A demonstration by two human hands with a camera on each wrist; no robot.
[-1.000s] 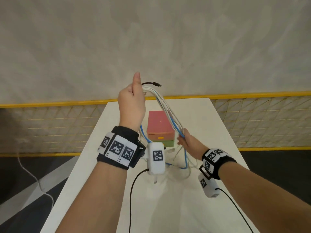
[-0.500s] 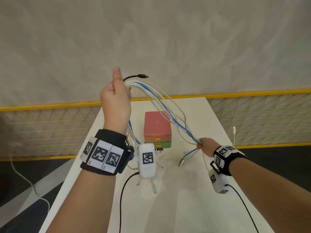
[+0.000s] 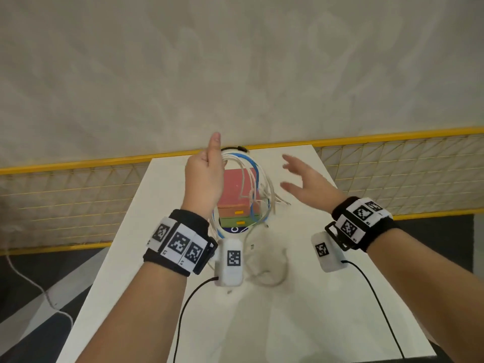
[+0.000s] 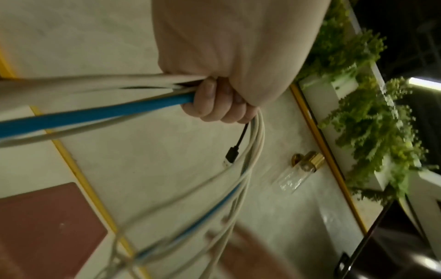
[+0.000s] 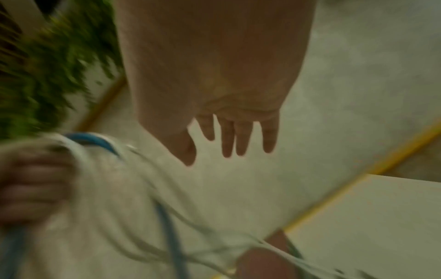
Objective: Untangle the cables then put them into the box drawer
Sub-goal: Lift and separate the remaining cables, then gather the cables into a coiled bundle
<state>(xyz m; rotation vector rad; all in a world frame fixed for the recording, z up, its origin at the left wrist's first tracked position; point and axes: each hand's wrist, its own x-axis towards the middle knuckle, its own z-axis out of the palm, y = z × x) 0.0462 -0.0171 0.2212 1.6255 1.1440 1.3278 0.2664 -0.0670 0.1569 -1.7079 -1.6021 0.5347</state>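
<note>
My left hand point(image 3: 207, 176) is raised above the table, thumb up, and grips a bundle of white and blue cables point(image 3: 252, 189). The bundle hangs in a loose loop in front of the box drawer point(image 3: 231, 191). The box has a red top, with orange and green drawers shut below it. In the left wrist view my fingers point(image 4: 214, 102) curl round the cables point(image 4: 95, 117), and a black connector point(image 4: 231, 154) dangles beside them. My right hand point(image 3: 301, 179) hovers right of the loop with its fingers point(image 5: 238, 137) spread and holds nothing.
The box stands near the far end of a narrow white table point(image 3: 301, 323). Cable ends trail on the table in front of it. A yellow mesh railing point(image 3: 78, 195) runs behind, then a pale wall. Black camera leads point(image 3: 377, 305) hang from both wrists.
My right hand has let go of the cables it pulled to the right and has risen, fingers spread, near the bundle. The loop has swung back under my left hand.
</note>
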